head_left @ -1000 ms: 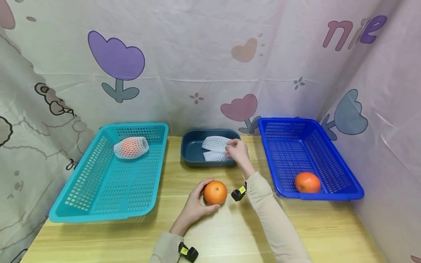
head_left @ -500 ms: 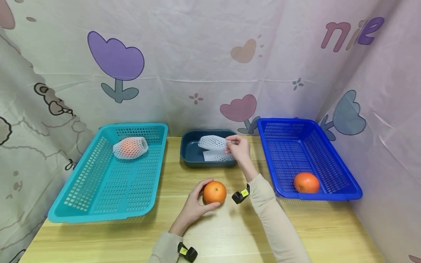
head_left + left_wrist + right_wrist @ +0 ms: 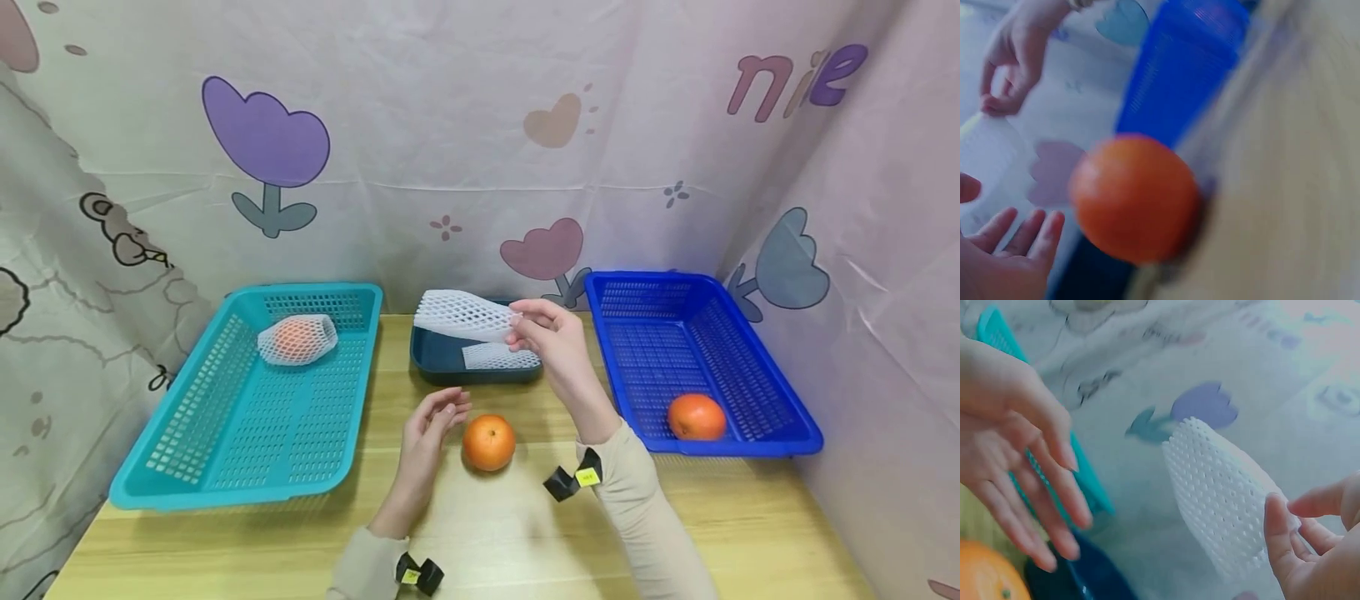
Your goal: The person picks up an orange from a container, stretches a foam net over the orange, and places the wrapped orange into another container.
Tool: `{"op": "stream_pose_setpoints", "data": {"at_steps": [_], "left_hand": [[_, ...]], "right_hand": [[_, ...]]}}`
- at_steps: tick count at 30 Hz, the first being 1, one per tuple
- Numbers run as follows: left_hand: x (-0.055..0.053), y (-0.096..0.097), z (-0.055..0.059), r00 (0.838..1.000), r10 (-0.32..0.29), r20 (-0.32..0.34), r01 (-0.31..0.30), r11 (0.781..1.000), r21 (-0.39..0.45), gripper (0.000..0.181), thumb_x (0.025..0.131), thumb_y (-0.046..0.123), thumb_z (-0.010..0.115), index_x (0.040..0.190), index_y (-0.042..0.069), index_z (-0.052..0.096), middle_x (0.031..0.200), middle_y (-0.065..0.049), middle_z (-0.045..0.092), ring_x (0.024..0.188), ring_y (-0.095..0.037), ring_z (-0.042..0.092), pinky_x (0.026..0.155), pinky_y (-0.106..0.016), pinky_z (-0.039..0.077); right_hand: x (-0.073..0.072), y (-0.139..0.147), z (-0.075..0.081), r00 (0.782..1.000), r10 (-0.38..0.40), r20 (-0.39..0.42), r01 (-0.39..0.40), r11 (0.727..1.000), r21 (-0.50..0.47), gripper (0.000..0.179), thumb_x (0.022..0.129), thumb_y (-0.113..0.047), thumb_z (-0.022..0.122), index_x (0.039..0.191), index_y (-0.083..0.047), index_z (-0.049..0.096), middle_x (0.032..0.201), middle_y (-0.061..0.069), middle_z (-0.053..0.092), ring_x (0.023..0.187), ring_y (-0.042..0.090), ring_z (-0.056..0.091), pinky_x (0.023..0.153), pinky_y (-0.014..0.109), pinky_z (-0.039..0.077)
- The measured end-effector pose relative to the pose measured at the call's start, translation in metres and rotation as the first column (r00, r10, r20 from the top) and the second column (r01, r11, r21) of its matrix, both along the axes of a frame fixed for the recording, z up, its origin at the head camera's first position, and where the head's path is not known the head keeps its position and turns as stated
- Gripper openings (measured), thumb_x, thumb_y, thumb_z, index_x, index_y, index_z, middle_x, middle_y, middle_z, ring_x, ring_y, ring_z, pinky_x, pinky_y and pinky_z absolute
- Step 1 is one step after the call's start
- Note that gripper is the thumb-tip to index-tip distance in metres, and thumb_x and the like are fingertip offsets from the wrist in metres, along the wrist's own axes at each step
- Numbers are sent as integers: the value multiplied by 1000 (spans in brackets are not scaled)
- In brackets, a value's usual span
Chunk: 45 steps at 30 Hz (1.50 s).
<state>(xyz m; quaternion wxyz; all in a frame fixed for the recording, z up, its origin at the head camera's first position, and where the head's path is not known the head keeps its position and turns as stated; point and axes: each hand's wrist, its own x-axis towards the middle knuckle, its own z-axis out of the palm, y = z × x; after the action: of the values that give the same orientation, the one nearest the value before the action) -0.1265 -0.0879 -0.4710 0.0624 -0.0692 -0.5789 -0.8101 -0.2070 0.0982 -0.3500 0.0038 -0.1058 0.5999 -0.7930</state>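
A white foam fruit net [image 3: 465,317] hangs above the dark blue tub, its right end pinched between the thumb and fingers of my right hand [image 3: 558,346]. In the right wrist view the foam net [image 3: 1219,500] is flattened, with its far end pointing away from the fingertips. My left hand [image 3: 423,446] is off the orange, fingers loosely extended and holding nothing. The orange [image 3: 489,443] sits on the table just right of those fingers. Blurred in the left wrist view, the orange [image 3: 1135,200] stands apart from the left fingertips [image 3: 1054,225].
The dark blue tub [image 3: 438,354] contains another foam net [image 3: 498,357]. At left a teal basket [image 3: 356,417] holds a fruit in a foam net [image 3: 298,339]. The blue basket [image 3: 637,367] at right has an orange-red fruit [image 3: 696,417]. A printed curtain [image 3: 420,125] closes off the back.
My right hand has lifted the foam net up out of the tub, toward me. My left hand has let go of the orange and drawn back to the left; the orange stays on the table.
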Motion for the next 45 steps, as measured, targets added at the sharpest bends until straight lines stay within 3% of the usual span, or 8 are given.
{"op": "stream_pose_setpoints", "data": {"at_steps": [5,11,16,23,28,31,39,45], "left_hand": [[5,3,36,992,-111,-55,118,985,129,38,106,11,43,129,-18,48,119,-22,64,106,-32,66,98,-42,50],[8,4,65,955,-291,-54,292,896,334,45,110,24,29,138,-7,44,128,-19,60,112,-30,63,104,-39,46],[11,6,76,930,-366,-28,348,854,386,48,110,36,20,142,6,40,130,-10,61,112,-30,61,102,-39,48],[16,10,73,901,-421,-110,426,803,418,44,109,36,18,141,12,37,125,-8,62,102,-24,63,90,-34,51],[17,16,69,922,-378,-80,377,836,400,41,108,38,27,132,9,43,110,-8,65,86,-20,64,85,-34,51],[21,18,65,950,-310,21,277,875,398,35,108,35,28,123,13,51,103,-4,65,85,-18,63,84,-33,51],[24,21,65,952,-181,246,98,944,315,32,102,14,36,84,18,61,88,4,59,85,-12,56,77,-25,47],[22,23,69,965,-118,236,40,950,310,29,96,6,37,75,17,54,81,4,55,79,-10,52,68,-20,44]], "right_hand": [[22,2,15,996,90,12,-88,992,-88,16,93,7,59,108,3,65,80,8,64,66,17,62,62,25,56],[42,3,22,972,235,23,-226,953,-203,22,95,9,51,107,-4,65,83,7,65,68,16,62,62,22,54],[57,2,16,940,338,46,-317,917,-243,26,95,10,47,108,-5,65,86,7,65,69,14,63,63,21,54],[70,-1,-1,938,327,113,-303,934,-188,22,94,10,53,110,-1,62,88,8,65,69,15,62,66,22,56],[77,-2,-17,934,327,143,-301,937,-177,22,94,8,55,115,3,57,88,7,67,68,15,63,63,23,55],[80,-3,-27,926,345,157,-313,930,-194,23,94,7,54,116,3,55,88,6,68,68,15,63,63,22,55],[86,-3,-41,899,345,268,-310,936,-165,27,93,2,53,120,-1,52,92,1,70,72,10,62,59,20,49],[86,-2,-46,862,410,300,-362,910,-204,22,97,-8,39,104,-9,59,84,-2,62,73,10,55,64,21,46]]}}
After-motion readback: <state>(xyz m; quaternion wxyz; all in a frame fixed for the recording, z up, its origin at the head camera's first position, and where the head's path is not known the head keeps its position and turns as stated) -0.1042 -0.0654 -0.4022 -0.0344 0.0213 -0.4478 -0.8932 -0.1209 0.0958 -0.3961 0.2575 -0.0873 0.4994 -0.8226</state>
